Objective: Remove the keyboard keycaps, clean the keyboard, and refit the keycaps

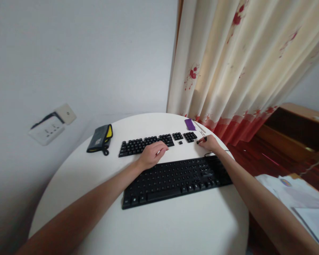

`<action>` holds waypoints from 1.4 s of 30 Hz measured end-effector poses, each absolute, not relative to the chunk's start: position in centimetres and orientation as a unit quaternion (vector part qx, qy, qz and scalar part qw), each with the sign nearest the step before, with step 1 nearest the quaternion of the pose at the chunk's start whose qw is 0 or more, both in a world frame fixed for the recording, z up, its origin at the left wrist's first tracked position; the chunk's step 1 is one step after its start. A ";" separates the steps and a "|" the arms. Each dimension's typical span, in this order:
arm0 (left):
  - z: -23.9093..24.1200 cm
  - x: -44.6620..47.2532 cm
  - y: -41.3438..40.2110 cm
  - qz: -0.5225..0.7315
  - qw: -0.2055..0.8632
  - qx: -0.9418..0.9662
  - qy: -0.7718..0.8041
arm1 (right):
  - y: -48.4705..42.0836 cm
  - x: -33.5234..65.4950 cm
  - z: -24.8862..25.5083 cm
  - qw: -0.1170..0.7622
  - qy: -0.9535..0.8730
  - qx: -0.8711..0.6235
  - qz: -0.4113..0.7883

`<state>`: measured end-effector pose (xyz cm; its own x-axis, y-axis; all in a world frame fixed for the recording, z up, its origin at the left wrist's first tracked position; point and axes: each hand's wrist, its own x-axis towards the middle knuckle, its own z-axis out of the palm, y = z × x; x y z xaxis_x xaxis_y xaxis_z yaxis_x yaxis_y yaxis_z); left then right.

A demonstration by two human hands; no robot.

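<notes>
My left hand (154, 153) rests palm down, fingers loosely bent and thumb apart, over the back edge of a black keyboard base (172, 177) with its keycaps off across most of it. Its fingertips lie by rows of loose black keycaps (134, 146) laid out on the table. At the right end of these rows, my right hand (210, 143) pinches a small black keycap (198, 142) at the tabletop. A thin metal tool (202, 133) shows beside its fingers; whether the hand holds it too is unclear. One single keycap (180, 142) lies apart below a small block of keycaps (178, 136).
The round white table (159, 226) stands against the wall. A grey pouch with yellow lining (100, 138) lies at the left, a purple cloth (190, 124) and a thin white stick (200, 126) at the back right. Beyond hangs a curtain (228, 71); papers (300, 198) lie at the lower right.
</notes>
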<state>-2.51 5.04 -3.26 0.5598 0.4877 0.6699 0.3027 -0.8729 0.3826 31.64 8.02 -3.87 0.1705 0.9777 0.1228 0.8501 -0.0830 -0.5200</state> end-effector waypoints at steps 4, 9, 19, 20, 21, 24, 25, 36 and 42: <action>-3.4 -2.6 5.1 0.402 0.118 0.879 0.227 | 8.5 31.8 -4.6 0.238 -0.620 -0.738 0.122; -3.4 -2.6 5.0 0.400 0.119 0.880 0.226 | 9.3 31.8 -5.1 0.230 -0.603 -0.755 0.115; -3.2 -2.6 5.0 0.389 0.122 0.883 0.231 | 9.9 30.7 -5.0 0.232 -0.602 -0.754 0.122; -3.2 -2.6 5.0 0.389 0.122 0.884 0.231 | 9.8 30.7 -4.9 0.233 -0.601 -0.755 0.122; -3.2 -2.6 4.9 0.388 0.122 0.884 0.232 | 9.8 30.6 -4.9 0.235 -0.601 -0.755 0.122; -3.2 -2.6 4.9 0.384 0.121 0.885 0.235 | 9.8 30.6 -4.8 0.237 -0.600 -0.754 0.123; -3.2 -2.6 4.9 0.383 0.120 0.885 0.236 | 9.8 30.6 -4.8 0.238 -0.600 -0.754 0.123; -3.2 -2.6 5.0 0.380 0.123 0.886 0.234 | 9.1 30.4 -4.3 0.270 -0.594 -0.748 0.124; -3.2 -2.5 5.0 0.381 0.121 0.886 0.235 | 7.1 34.2 -1.1 0.325 -0.566 -0.750 0.108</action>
<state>-2.54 4.96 -3.19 0.5982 0.5092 0.6188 0.3246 -0.8600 0.3938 34.21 7.08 -1.12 0.3362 0.9189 0.2065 0.7789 -0.1480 -0.6095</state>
